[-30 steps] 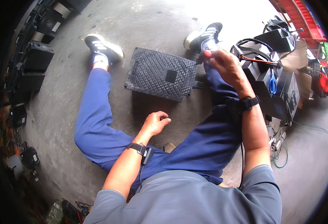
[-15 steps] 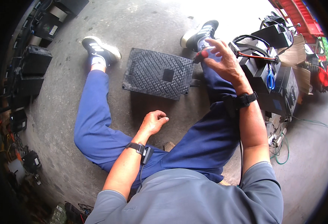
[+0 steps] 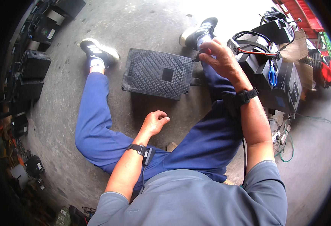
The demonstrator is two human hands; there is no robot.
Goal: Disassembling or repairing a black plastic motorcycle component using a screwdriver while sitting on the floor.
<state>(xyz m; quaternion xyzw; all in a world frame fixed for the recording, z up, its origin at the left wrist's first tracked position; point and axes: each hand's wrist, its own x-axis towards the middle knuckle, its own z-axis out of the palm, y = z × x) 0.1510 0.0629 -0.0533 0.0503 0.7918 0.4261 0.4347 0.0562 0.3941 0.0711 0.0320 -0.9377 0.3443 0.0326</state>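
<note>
panel (image 3: 157,74): black, diamond-ribbed pattern
tool handle (image 3: 204,52): red
trousers (image 3: 97,128): blue
shirt (image 3: 195,199): grey
shoes (image 3: 97,51): black, white stripes
scissors (image 3: 272,75) at 2 o'clock: blue handles
floor (image 3: 135,22): grey concrete

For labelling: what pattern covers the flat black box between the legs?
Raised diamond crosshatch on the black box, head view.

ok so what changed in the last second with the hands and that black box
The right hand drew back from beyond the knee toward the black ribbed box, now holding a red-handled tool near its right corner. The left hand stayed loosely curled and empty; the box stayed put.
</note>
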